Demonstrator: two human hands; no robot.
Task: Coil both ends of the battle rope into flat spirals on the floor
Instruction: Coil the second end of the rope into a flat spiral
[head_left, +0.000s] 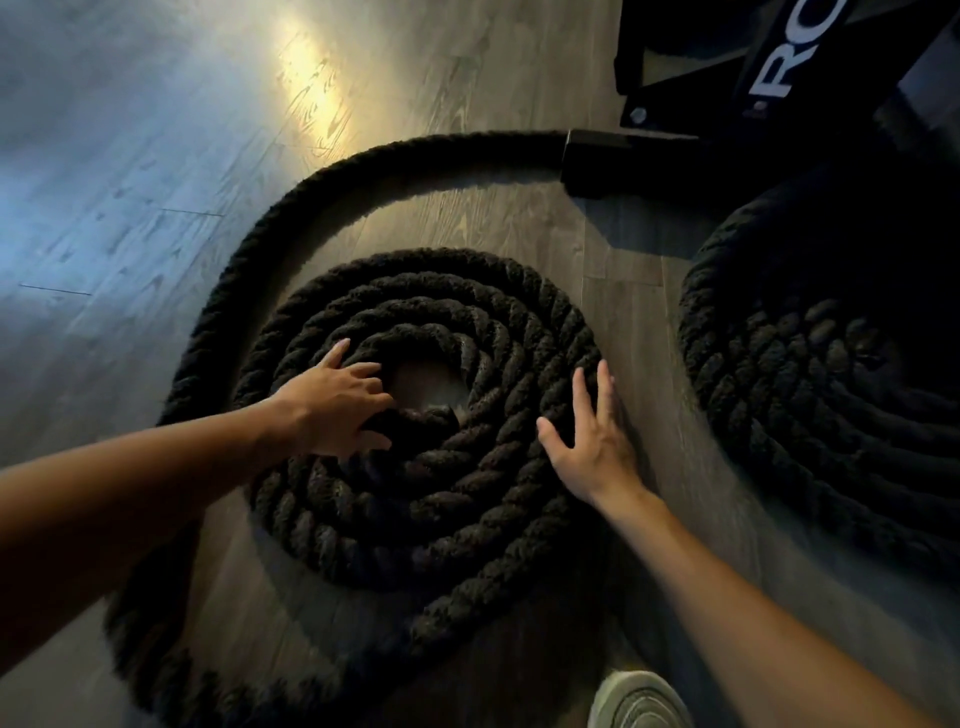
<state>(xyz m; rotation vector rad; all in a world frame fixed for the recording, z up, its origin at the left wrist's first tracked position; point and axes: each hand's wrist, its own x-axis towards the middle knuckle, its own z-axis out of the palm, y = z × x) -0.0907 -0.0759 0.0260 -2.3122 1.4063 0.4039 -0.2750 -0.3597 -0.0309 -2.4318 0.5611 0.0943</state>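
a: head view, far left first: grey wood floor (130, 156) with a warm patch of light near the top, crossed by a loose outer loop of the battle rope (249, 244) curving from the dark rack foot down and around the left side.

b: and the left hand (332, 400)?

a: resting on the inner turns of the near spiral (441, 519), just left of the small bare gap at its centre. fingers curled over the innermost turn, thumb stretched upward across the next ring. gripping or only pressing, cannot tell.

b: moving right?

a: spiral lying flat on the floor, several tight rings, mostly below and right of that hand. right hand (592, 447) at the spiral's right rim, flat and spread, fingers straight and pointing away, thumb splayed onto the outer ring, palm edge against the rope's outside.

b: further right?

a: strip of bare floor, then a second coiled spiral (810, 415) in deep shadow, well apart from both hands. above it, black rack frame (779, 67) with white lettering. bottom edge, pale shoe (639, 701).
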